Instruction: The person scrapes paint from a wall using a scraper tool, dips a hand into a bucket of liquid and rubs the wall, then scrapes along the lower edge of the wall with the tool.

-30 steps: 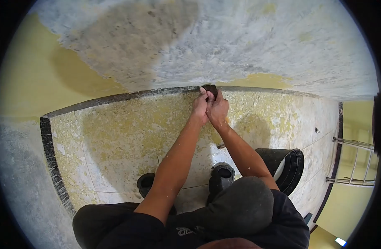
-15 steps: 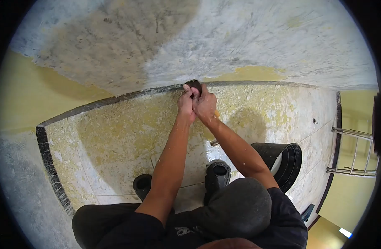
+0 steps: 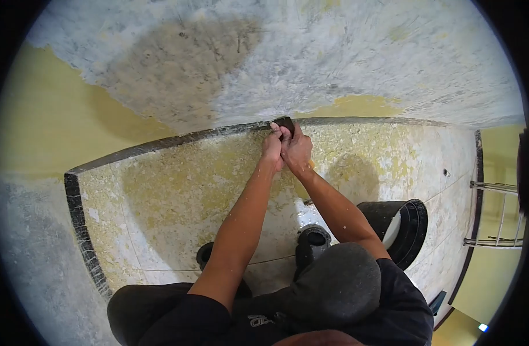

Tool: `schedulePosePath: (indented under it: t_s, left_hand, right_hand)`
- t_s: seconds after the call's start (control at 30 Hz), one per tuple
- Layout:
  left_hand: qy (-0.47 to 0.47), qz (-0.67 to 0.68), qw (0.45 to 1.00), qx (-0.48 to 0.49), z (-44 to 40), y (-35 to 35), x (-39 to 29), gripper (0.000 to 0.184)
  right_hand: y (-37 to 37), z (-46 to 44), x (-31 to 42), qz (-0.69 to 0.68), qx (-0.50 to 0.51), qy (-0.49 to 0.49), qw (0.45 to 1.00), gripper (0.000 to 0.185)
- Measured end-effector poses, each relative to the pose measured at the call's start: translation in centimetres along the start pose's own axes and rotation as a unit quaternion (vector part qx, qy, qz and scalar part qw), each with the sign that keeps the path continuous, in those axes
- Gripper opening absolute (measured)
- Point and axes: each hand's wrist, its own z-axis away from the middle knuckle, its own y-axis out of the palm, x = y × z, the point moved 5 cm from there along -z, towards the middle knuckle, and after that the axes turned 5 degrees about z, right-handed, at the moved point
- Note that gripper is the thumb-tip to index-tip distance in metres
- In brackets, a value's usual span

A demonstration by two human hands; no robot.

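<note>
My left hand (image 3: 272, 147) and my right hand (image 3: 297, 149) are pressed together, fingers closed around a scraper. Its dark, flat blade (image 3: 285, 123) juts out past the fingertips and meets the dark skirting strip (image 3: 218, 131) at the foot of the wall. A small orange-yellow bit shows beside the right wrist; whether it is the scraper's handle I cannot tell. Above the blade, the wall (image 3: 345, 63) is mostly bare grey-white with patches of yellow paint. Pale flecks dot both forearms.
Yellow paint flakes cover the tiled floor (image 3: 178, 190). A black bucket (image 3: 411, 230) stands near my right knee, with a short stick-like thing (image 3: 308, 202) on the floor to its left. A metal rack or ladder (image 3: 498, 213) is at the far right. My dark-shod feet are below my arms.
The whole view has shifted slightly, so hands, bucket and floor appear a little further right and lower. Both hands keep their grip, and the blade stays at the skirting.
</note>
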Motion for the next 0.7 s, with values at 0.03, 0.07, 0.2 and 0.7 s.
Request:
schedulePosePath:
  t_s: [0.03, 0.07, 0.2, 0.7]
  left_hand:
    - [0.008, -0.005, 1.000, -0.004, -0.5, -0.4, 0.0, 0.028]
    - [0.014, -0.008, 1.000, -0.008, -0.8, -1.0, 0.0, 0.030]
    - [0.023, -0.103, 0.994, -0.029, 0.8, 0.1, -0.8, 0.041]
    - [0.033, -0.015, 0.998, -0.049, 2.6, 1.4, -0.6, 0.021]
  right_hand:
    - [0.0, 0.3, 0.1, -0.017, -0.016, 0.008, 1.000, 0.037]
    - [-0.1, 0.6, 0.0, -0.030, -0.031, 0.017, 0.999, 0.039]
    - [0.7, 0.4, -0.5, -0.061, -0.023, 0.027, 0.997, 0.043]
    - [0.0, -0.3, -0.4, -0.071, 0.012, -0.013, 0.997, 0.026]
